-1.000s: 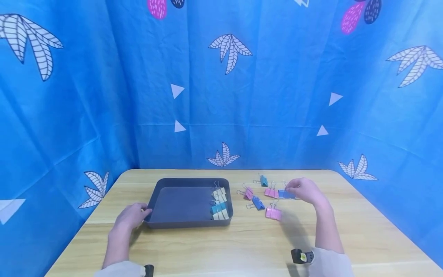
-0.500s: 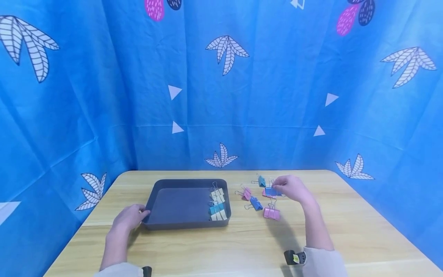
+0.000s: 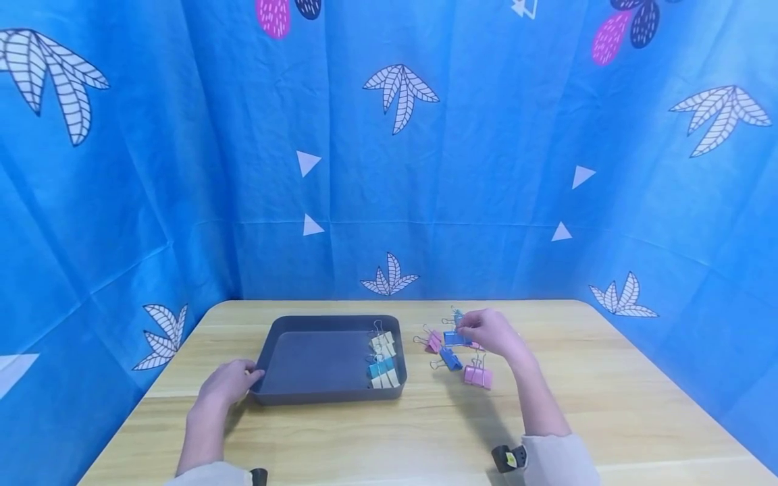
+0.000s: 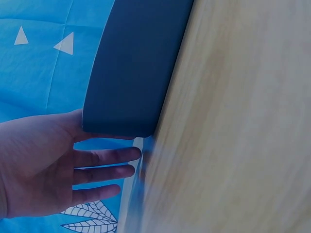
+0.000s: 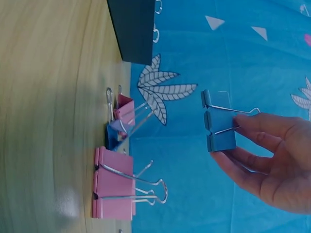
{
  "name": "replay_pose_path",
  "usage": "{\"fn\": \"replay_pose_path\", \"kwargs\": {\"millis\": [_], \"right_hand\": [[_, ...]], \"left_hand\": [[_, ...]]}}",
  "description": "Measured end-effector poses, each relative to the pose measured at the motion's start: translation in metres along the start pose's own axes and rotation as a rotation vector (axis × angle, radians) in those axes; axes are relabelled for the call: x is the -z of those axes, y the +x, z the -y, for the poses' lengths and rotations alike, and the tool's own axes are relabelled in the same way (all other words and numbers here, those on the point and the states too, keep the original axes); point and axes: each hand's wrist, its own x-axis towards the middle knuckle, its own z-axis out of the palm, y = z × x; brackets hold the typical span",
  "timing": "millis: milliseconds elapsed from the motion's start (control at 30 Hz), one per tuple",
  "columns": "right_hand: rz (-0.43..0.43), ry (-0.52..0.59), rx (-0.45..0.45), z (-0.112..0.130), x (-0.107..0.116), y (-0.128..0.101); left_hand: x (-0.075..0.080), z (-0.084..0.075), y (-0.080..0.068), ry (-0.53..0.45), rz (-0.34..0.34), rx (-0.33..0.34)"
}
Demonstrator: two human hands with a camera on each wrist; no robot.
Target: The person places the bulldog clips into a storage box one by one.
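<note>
My right hand (image 3: 491, 331) pinches a blue binder clip (image 5: 219, 121) between thumb and fingertips, held up off the table in the right wrist view. Below it on the table lie a pink binder clip (image 3: 478, 376), another blue clip (image 3: 450, 358) and a smaller pink clip (image 3: 433, 341). A teal clip (image 3: 458, 317) sits behind, partly hidden by my hand. My left hand (image 3: 227, 383) grips the left wall of a dark grey tray (image 3: 328, 397) near its front corner; in the left wrist view the thumb is hidden behind the tray, and three fingers extend beside it.
Inside the tray, cream clips (image 3: 384, 380) and a teal clip (image 3: 381, 367) form a column along the right wall. A blue patterned curtain (image 3: 389, 169) surrounds the wooden table (image 3: 365, 445) at the back and sides.
My right hand has moved left with the blue binder clip, from the right end of the loose clips to above their middle. My left hand stays at the tray.
</note>
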Motion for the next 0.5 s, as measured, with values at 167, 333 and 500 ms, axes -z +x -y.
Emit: {"fn": "replay_pose_path", "kwargs": {"millis": [167,333,500], "right_hand": [[0.013,0.005,-0.006,0.008,-0.006,0.003],[0.022,0.01,0.007,0.018,-0.012,0.006],[0.014,-0.01,0.029,0.026,-0.016,0.008]], "left_hand": [[-0.001,0.002,0.002,0.003,-0.005,-0.007],[0.0,0.001,0.001,0.001,-0.001,-0.01],[0.0,0.0,0.0,0.001,0.003,-0.007]]}}
